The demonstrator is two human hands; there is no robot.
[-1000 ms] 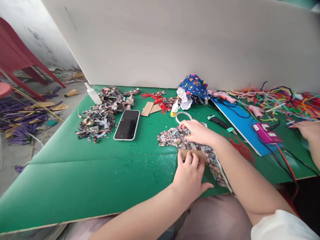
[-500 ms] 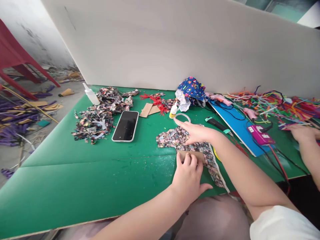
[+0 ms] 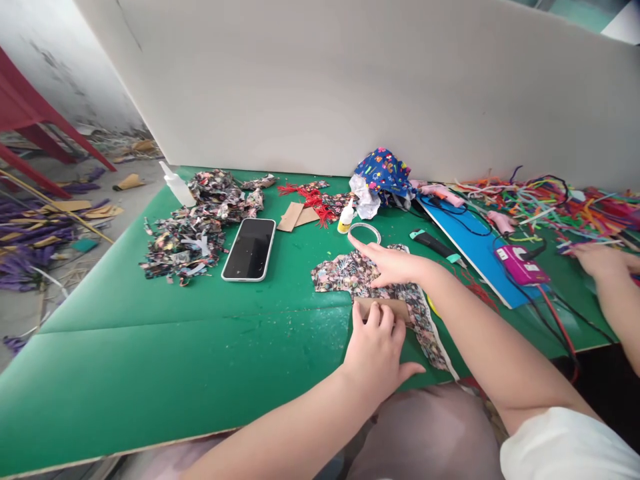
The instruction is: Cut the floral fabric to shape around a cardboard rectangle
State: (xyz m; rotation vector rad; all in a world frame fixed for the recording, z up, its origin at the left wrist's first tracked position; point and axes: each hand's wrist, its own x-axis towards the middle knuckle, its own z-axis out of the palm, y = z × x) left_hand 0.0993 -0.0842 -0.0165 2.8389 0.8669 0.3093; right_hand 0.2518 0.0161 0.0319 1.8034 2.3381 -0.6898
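Observation:
A strip of dark floral fabric [image 3: 340, 275] with a pale edge lies on the green table, and a small brown cardboard piece [image 3: 395, 308] sits on it. My left hand [image 3: 375, 343] rests its bent fingertips on the cardboard's near edge, thumb spread to the right. Just beyond, my right hand [image 3: 397, 265] lies over the fabric with its fingers stretched out and its index finger near a clear ring-shaped roll [image 3: 364, 233]. Part of the fabric is hidden under both hands. A small glue bottle [image 3: 345, 217] with a yellow label stands behind the ring.
A phone [image 3: 249, 250] and a heap of fabric scraps [image 3: 185, 243] are to the left, beside a white bottle [image 3: 179, 188]. Rightward lie a utility knife [image 3: 437, 247], a blue board [image 3: 465, 233], a purple corded box [image 3: 521, 265] and another person's hand [image 3: 600, 260] at colourful strips.
Both hands stay nearly in place on the fabric and cardboard. The view has shifted very slightly.

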